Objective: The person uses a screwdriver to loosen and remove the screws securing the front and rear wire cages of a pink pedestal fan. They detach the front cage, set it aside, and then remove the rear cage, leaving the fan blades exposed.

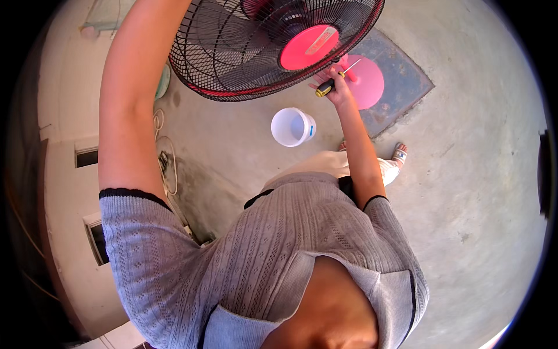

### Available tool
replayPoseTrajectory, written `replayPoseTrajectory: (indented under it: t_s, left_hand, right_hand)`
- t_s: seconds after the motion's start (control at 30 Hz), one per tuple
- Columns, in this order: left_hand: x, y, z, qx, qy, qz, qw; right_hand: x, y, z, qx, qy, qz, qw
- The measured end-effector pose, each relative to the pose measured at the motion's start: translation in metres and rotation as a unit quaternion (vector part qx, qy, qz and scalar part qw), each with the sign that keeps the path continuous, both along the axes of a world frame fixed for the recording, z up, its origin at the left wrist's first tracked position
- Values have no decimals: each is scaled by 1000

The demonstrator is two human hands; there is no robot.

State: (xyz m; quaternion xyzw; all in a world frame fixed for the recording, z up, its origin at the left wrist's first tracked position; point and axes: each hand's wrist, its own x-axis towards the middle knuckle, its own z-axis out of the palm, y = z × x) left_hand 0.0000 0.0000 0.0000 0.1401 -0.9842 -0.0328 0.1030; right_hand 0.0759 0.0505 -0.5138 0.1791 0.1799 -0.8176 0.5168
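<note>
A black fan cage with red trim (226, 52) fills the top of the view, a pink-red disc (308, 47) at its centre. My left arm reaches up along the cage's left side, and its hand is beyond the upper edge. Just below the cage's lower right rim is my right hand (339, 92), palm up. It holds a screwdriver (326, 88) with a black and yellow handle, the thin shaft pointing up to the right. Behind that hand stands the fan's round pink base (369, 84).
A white bucket (292, 127) stands on the concrete floor (465, 174) below the fan. A dark square slab (407, 81) lies under the pink base. At the left, a pale cable (168, 154) runs near a wall with openings (64, 198). My sandalled foot (400, 152) shows at the right.
</note>
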Motion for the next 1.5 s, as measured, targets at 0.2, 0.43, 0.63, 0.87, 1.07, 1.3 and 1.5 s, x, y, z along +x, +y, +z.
replayPoseTrajectory:
  t_s: [0.2,0.43,0.63,0.87,1.07,1.3,1.5]
  left_hand:
    - [-18,-14,-4,-22,2,-4,1000]
    - [-23,-37,-4,56,-34,-57,996]
    - [-18,-31,-5,112,-25,-49,992]
    - [-20,-33,-3,86,-20,-29,996]
    - [-18,-21,-2,58,-23,-11,998]
    - [-21,-39,-5,81,-30,-57,995]
    - [-22,-28,-4,51,-20,-22,998]
  right_hand:
    - [30,0,29,-17,-82,-48,995]
    - [36,-11,2,-44,-99,-26,994]
    - [43,-11,15,-46,-86,-26,995]
    - [49,-14,29,1,-81,-5,997]
    - [55,-15,35,-16,-118,0,993]
    - [61,-11,40,-51,-156,-6,986]
    - [62,-20,36,-20,-140,-28,990]
